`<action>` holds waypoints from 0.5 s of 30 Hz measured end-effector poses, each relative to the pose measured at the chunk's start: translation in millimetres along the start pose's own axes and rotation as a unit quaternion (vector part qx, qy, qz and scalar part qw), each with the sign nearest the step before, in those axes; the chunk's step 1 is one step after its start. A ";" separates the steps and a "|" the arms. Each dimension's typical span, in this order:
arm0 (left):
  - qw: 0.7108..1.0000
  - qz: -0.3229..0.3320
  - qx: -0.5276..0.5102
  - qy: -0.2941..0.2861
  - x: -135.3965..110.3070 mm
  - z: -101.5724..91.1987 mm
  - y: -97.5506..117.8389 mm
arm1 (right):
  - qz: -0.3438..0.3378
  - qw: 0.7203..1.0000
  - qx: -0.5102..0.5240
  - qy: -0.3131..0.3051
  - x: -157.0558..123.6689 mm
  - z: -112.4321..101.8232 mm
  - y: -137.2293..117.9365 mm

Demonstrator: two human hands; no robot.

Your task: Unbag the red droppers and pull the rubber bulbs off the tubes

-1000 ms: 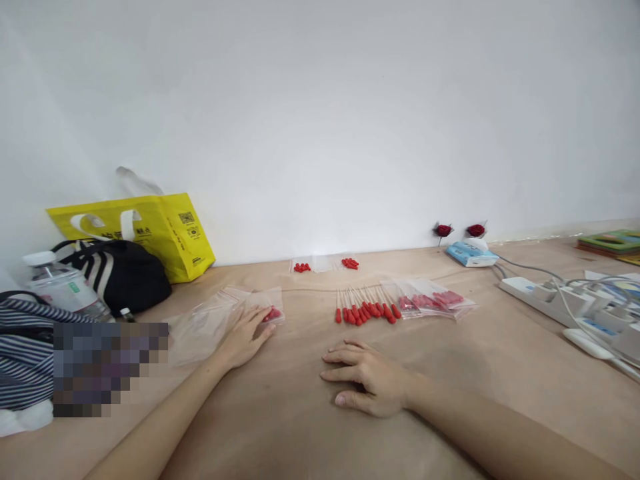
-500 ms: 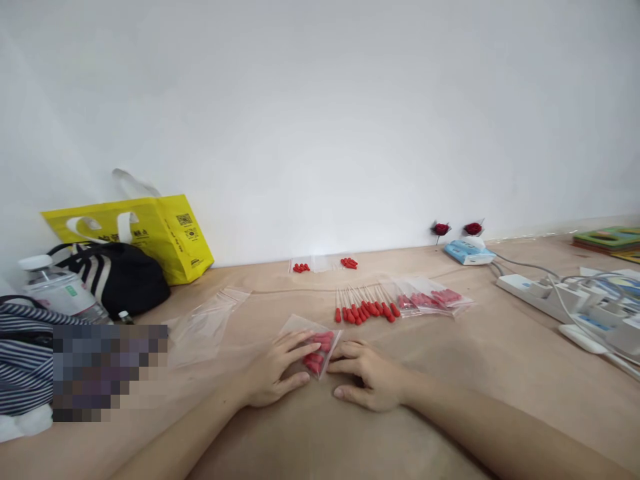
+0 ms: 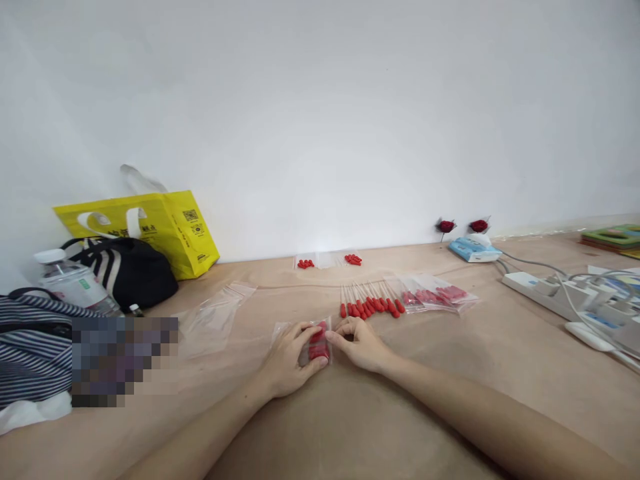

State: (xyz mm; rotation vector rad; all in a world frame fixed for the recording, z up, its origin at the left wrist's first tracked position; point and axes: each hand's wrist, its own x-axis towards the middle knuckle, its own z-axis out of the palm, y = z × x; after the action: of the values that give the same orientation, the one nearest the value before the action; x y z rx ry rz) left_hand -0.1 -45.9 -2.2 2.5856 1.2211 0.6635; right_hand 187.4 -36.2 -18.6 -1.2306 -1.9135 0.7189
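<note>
The left hand (image 3: 295,359), half-curled, holds a small clear plastic bag of red oblong pieces (image 3: 318,350) mid-surface; the right hand (image 3: 359,345), nearly closed, meets its right edge, pinching or not I can't tell. Similar filled bags (image 3: 433,297) look done; red-tipped white sticks (image 3: 371,305) remain loose. The tan surface (image 3: 450,360) gives room rightward, away from the far edge.

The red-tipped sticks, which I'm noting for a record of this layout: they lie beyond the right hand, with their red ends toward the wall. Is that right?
Not quite: the head view shows the red-tipped sticks beyond the right hand, but with their red ends toward the person and their pale stems toward the wall.
</note>
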 end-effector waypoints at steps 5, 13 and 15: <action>1.000 -0.024 -0.017 0.006 2.0 3.3 4.1 | 0.061 0.998 -0.023 0.021 -1.8 4.2 0.3; 0.998 -0.050 -0.026 0.016 7.2 6.5 6.4 | 0.099 0.995 -0.013 0.020 -3.5 5.6 1.9; 0.999 -0.040 -0.022 0.021 12.1 6.5 4.5 | 0.110 0.993 -0.020 0.023 -3.3 5.4 1.6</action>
State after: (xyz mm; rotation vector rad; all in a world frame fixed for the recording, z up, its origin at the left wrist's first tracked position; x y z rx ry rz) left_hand 12.8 -39.4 -2.4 2.4852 1.2992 0.7248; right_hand 184.7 -39.0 -23.8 -1.4866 -1.7790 0.7612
